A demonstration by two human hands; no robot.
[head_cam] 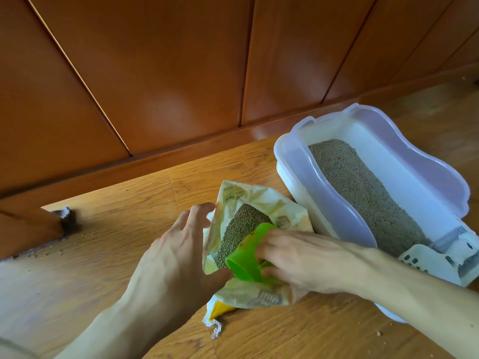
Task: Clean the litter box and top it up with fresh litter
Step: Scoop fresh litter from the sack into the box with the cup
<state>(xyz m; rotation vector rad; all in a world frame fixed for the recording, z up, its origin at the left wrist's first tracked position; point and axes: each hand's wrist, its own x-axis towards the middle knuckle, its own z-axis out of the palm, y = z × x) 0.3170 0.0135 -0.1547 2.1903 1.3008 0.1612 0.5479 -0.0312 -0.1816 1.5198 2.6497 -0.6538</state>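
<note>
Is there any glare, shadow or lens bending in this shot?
Head view: soft glare patches on the wood panels; the baseboard throws a dark shadow strip on the floor; wide-angle bending curves the panel seams; the left hand is slightly soft.

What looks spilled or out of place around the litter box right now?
Loose granules lie scattered on the wooden floor near the white plastic litter box, and more specks by the wooden furniture leg. Nothing else stands out.

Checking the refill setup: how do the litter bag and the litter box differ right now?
The litter bag is crumpled, yellowish and soft; the litter box is rigid white plastic with a lilac rim. The left hand holds the bag open while the right hand grips a green scoop inside; the box stands untouched. Both hold grey-brown granules.
</note>
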